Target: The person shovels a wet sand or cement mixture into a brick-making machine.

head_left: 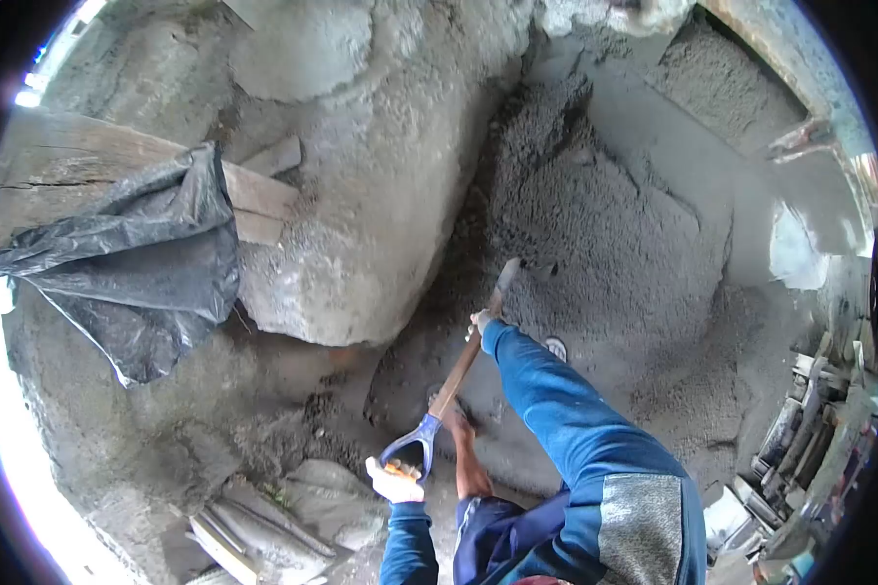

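A shovel point(454, 382) with a wooden shaft and a blue D-shaped handle slants from lower left to upper right. My left hand point(396, 480), in a whitish glove, is closed around the grip of the blue handle. Farther along, my right hand point(482, 322) is wrapped round the shaft near the metal socket. The shovel's blade is not visible at the edge of a heap of wet grey mortar point(605, 234). One bare leg and a sandalled foot show beside the shaft.
A large rock point(361, 224) rises left of the heap. Black plastic sheeting point(156, 263) hangs over a wooden plank point(78, 161). Stacked wood scraps point(800, 439) lie at the right, and sacks point(273, 531) lie at the lower left.
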### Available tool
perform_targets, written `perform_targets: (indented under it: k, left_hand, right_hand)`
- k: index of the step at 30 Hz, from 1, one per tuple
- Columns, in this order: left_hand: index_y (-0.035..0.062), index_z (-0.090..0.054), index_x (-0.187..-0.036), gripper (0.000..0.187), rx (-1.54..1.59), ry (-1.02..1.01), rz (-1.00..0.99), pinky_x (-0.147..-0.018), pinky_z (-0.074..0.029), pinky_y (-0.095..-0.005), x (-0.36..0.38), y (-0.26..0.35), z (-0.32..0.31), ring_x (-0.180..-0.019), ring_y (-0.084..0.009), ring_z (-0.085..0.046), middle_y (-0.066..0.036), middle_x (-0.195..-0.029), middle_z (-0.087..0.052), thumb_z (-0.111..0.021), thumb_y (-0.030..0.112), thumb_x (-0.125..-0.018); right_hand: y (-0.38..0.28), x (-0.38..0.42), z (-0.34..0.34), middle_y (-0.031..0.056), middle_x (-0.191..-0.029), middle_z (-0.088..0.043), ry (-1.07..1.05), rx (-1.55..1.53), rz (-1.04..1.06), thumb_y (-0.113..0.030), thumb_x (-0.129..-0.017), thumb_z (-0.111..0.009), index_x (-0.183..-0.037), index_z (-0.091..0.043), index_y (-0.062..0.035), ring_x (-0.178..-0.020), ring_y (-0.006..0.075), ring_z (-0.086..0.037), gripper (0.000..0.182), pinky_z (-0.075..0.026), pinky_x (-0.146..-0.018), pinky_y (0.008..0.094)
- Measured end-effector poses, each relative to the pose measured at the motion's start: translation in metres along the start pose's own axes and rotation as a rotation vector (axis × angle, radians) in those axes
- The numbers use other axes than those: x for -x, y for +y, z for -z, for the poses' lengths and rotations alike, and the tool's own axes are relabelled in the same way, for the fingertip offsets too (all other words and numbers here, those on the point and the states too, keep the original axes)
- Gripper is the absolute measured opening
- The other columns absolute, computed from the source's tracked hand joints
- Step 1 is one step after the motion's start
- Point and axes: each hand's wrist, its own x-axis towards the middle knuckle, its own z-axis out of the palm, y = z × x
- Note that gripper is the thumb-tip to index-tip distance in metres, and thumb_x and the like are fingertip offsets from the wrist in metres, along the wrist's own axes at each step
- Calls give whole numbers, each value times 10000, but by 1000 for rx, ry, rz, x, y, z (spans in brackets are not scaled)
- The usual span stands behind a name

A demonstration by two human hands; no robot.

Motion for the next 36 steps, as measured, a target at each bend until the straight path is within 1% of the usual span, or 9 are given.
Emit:
perform_targets:
  k: [7,14,18,23,27,29,31,34,36]
  left_hand:
    - [161,-477,-748,519,-111,164,-82,-395,-361,-332,43,-4,43,-455,-176,-449,14,-607,-446,-473,640,-946]
    - [153,-434,-626,659,-407,-136,-106,-395,-361,-379,82,25,20,-376,-235,-430,-28,-522,-458,-430,750,-905]
    - [163,-448,-568,722,-468,-438,321,-382,-352,-363,88,6,-29,-361,-221,-404,-16,-446,-416,-373,811,-878]
    - [117,-564,-860,646,-672,-862,338,-457,-461,-372,183,-48,-144,-518,-209,-532,-23,-685,-557,-477,757,-879]
    - [53,-620,-1018,604,-499,-1037,321,-596,-521,-373,384,-77,-221,-718,-216,-638,-46,-902,-668,-479,636,-947]
    - [37,-632,-991,396,-676,-1696,-194,-665,-526,-366,429,-85,-238,-765,-222,-646,-82,-911,-676,-566,426,-954]
    - [24,-639,-941,263,-779,-2148,-723,-698,-526,-374,509,-66,-235,-777,-249,-639,-121,-896,-673,-719,244,-821]
    - [46,-647,-888,343,-136,-2560,-1012,-804,-524,-420,567,-39,-213,-836,-361,-653,-108,-796,-638,-806,93,-588]
    - [19,-641,-904,327,-261,-2523,-848,-832,-520,-415,524,-33,-196,-866,-313,-664,-105,-823,-651,-786,93,-620]
  right_hand:
    - [47,72,50,30,-692,-523,39,-130,-60,-190,-922,-620,-945,-560,-200,-517,235,-522,65,-489,-500,492]
    - [-22,262,126,67,-872,-579,265,-409,165,-90,-918,-646,-1072,-542,-127,-692,250,-596,189,-552,-609,463]
    - [-77,356,220,57,-817,-591,427,-662,268,-72,-899,-677,-997,-587,-107,-636,266,-600,138,-539,-530,476]
    - [-147,479,365,37,-694,-514,294,-949,728,-187,-971,-541,-826,-526,-141,-568,270,-526,153,-455,-504,506]
    - [-224,628,464,68,-679,-552,430,-975,1010,-126,-905,-645,-882,-543,-110,-544,271,-537,106,-472,-504,495]
    - [-243,728,475,66,-652,-554,517,-959,1266,-153,-898,-664,-891,-549,-120,-516,268,-542,120,-499,-542,505]
    - [-247,762,561,66,-656,-561,105,-849,1472,-217,-911,-674,-908,-553,-117,-532,264,-552,157,-515,-564,494]
    - [-236,833,526,55,-661,-562,263,-966,1276,-261,-909,-688,-914,-557,-116,-573,255,-569,195,-525,-594,472]
    - [-218,843,461,46,-664,-563,263,-923,1306,-262,-913,-686,-914,-558,-116,-599,251,-578,194,-528,-610,467]
